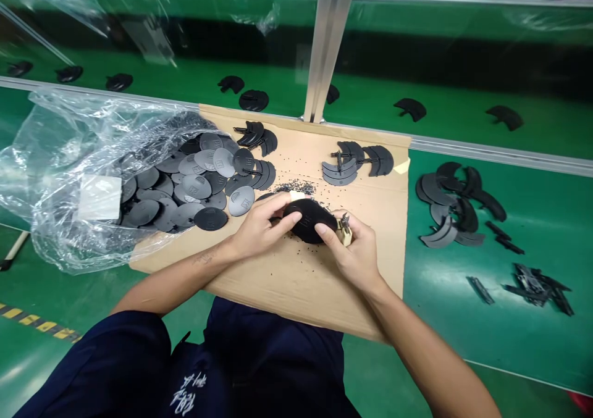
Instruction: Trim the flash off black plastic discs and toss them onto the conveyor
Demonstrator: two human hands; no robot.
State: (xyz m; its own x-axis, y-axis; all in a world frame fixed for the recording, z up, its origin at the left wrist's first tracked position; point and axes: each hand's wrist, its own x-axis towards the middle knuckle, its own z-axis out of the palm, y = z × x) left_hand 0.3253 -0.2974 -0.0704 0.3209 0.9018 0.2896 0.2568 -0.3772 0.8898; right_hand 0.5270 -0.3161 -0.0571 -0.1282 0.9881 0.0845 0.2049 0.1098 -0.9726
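Note:
Both hands hold a black oval plastic cover [306, 221] over the cardboard sheet. My left hand [263, 225] grips its left edge with the thumb on top; something white is wrapped around one fingertip. My right hand [354, 251] presses its thumb on the right side. Also in this hand is a small tool with metal jaws and cream-coloured handles, which look like nippers [345, 229]; its lower part is hidden. Small black plastic scraps [291, 188] lie around the cover. Left of my hands is a pile of dark oval covers [194, 186], partly within a clear plastic bag [60, 158].
Curved black parts [340, 171] lie on the cardboard [278, 288] at the back right. More curved parts [456, 205] and thin black strips [537, 287] rest on the green table to the right. A metal post [328, 47] and rail rise behind the cardboard.

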